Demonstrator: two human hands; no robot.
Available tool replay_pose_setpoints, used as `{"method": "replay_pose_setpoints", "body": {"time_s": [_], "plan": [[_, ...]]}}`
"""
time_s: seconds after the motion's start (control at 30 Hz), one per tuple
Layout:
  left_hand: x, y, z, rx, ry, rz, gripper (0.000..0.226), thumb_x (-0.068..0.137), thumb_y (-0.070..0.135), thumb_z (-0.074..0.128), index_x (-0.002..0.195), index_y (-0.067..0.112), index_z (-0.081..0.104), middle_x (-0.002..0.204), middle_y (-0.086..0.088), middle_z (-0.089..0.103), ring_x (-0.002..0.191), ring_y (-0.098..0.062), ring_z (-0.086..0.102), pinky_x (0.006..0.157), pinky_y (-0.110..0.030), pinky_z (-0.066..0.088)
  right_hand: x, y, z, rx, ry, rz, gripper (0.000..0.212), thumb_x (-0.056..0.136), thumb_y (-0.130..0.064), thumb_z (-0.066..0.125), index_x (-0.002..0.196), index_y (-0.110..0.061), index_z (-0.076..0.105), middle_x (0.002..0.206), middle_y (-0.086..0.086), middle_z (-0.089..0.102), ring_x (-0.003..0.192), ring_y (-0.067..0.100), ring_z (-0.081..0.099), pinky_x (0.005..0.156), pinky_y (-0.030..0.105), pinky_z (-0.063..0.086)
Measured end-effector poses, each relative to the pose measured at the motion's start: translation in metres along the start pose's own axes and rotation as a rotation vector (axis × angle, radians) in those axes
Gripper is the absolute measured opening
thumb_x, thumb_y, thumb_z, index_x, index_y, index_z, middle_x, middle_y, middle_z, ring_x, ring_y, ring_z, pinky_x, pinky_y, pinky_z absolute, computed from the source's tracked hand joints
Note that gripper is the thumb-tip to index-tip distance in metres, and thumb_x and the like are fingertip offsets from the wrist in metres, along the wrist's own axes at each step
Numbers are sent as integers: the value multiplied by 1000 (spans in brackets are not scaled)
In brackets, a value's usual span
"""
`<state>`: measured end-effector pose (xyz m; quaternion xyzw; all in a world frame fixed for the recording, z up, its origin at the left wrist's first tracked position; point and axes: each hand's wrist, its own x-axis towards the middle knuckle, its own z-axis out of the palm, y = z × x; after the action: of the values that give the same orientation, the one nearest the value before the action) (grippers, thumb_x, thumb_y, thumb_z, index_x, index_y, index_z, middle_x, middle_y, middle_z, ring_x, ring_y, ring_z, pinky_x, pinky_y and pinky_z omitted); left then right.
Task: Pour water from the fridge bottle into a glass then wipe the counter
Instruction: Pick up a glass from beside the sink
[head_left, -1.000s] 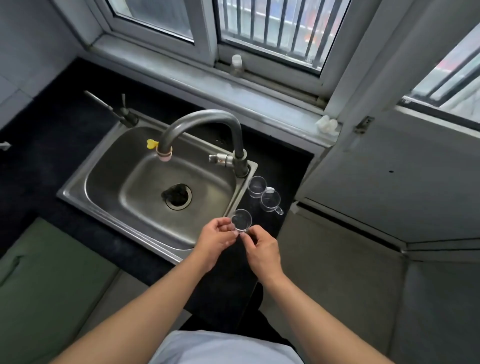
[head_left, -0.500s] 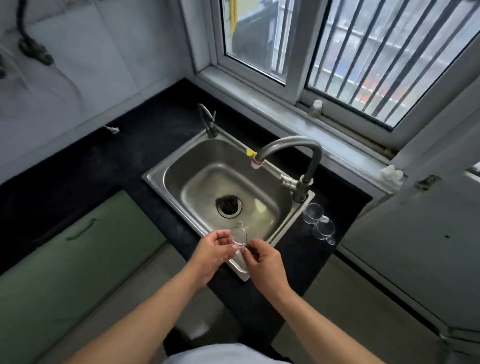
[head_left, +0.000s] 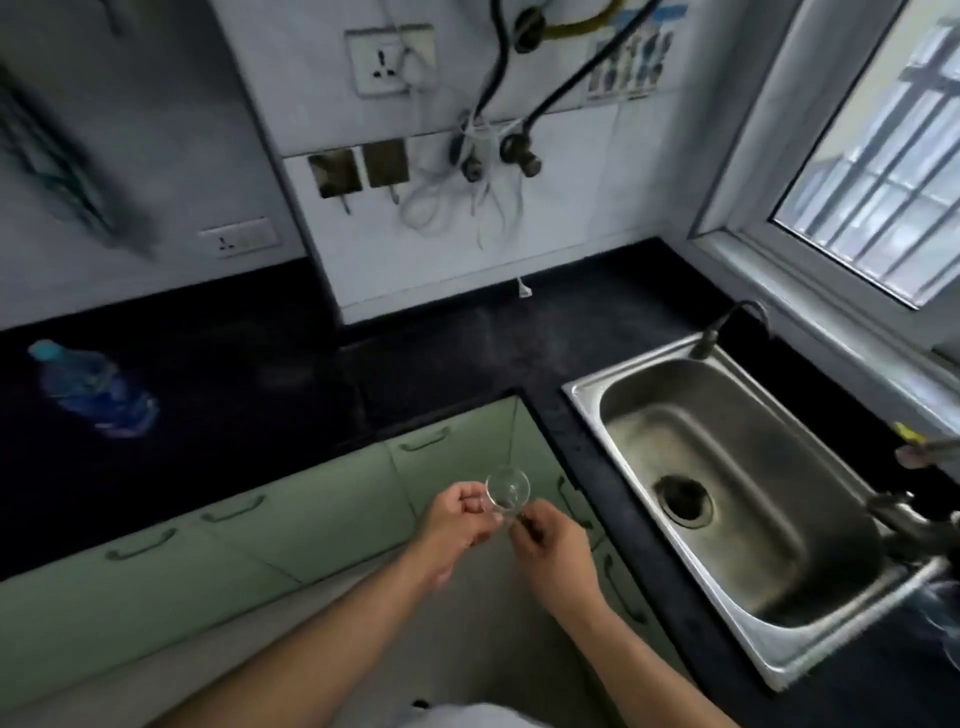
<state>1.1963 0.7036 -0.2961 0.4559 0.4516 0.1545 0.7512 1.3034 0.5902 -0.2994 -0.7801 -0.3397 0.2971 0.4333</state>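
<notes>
A small clear glass (head_left: 508, 488) is held in front of me over the green cabinets, its mouth turned up toward the camera. My left hand (head_left: 460, 517) pinches its left side and my right hand (head_left: 550, 540) pinches its right side. A blue-capped plastic water bottle (head_left: 96, 387) with a blue label stands on the black counter (head_left: 441, 358) at the far left, well away from both hands.
A steel sink (head_left: 727, 467) is set into the counter on the right, with a faucet (head_left: 914, 514) at the right edge. Green cabinet fronts (head_left: 260, 519) run below the L-shaped counter. Sockets and hoses hang on the wall; a barred window is at upper right.
My view has swung left from the sink toward the counter corner. Both hands carried the glass away from the sink edge, and the bottle has come into view.
</notes>
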Motion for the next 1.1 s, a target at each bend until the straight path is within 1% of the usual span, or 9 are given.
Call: {"method": "replay_pose_setpoints", "body": {"time_s": [0.13,0.27,0.33,0.43,0.53,0.6,0.8,0.97,1.1], "plan": [[0,17,-81,-31,100,24,38,81,-8,74,112,9,58,91,-9,68,91,-25,64,81,-36,55,26,-46,63,-15,-131,-51,30,90,-14,67,67,-12,47,58,-10,42,54,4,35,50,21,29],[2,33,-143,-74,239,52,38,80,-4,77,109,11,58,95,-12,63,85,-20,63,69,-27,54,60,-81,119,-96,-272,-127,44,89,-16,66,59,-26,36,52,-11,38,52,5,33,51,23,28],[4,38,-174,-127,310,52,43,78,2,81,113,13,57,97,-11,66,89,-21,65,76,-30,56,79,-97,147,-152,-356,-184,44,90,-17,66,59,-27,36,51,-11,42,51,7,36,48,21,29],[5,48,-211,-172,429,55,54,72,10,86,118,13,57,100,-12,69,93,-21,68,85,-35,59,108,-120,186,-197,-482,-244,41,90,-19,66,60,-28,39,54,-18,48,51,6,40,48,19,32],[6,64,-244,-190,554,70,49,78,2,82,117,16,57,92,-5,72,87,-15,67,88,-36,58,132,-145,226,-221,-606,-321,31,89,-18,67,64,-25,50,56,-20,52,52,5,44,49,18,32],[7,71,-265,-202,606,101,48,78,-1,81,116,16,59,83,2,73,83,-12,66,84,-34,57,144,-161,249,-239,-678,-381,30,89,-19,67,65,-25,52,56,-19,52,51,6,44,48,18,32],[-1,78,-334,-242,773,158,45,78,-7,77,115,12,59,88,-9,71,77,-11,66,67,-23,55,169,-208,328,-316,-872,-478,21,89,-26,70,71,-20,61,54,-8,51,48,5,41,47,20,32],[2,74,-402,-258,806,156,46,77,-1,81,115,10,58,84,-7,71,75,-11,65,67,-26,54,172,-236,396,-433,-909,-468,20,90,-29,68,72,-21,61,59,-7,56,49,4,46,47,17,37],[15,72,-464,-183,756,123,41,78,-2,79,112,12,59,81,-6,70,72,-11,63,61,-23,51,171,-247,449,-480,-859,-411,17,91,-27,65,79,-15,64,67,-3,60,56,7,49,54,24,42]]}}
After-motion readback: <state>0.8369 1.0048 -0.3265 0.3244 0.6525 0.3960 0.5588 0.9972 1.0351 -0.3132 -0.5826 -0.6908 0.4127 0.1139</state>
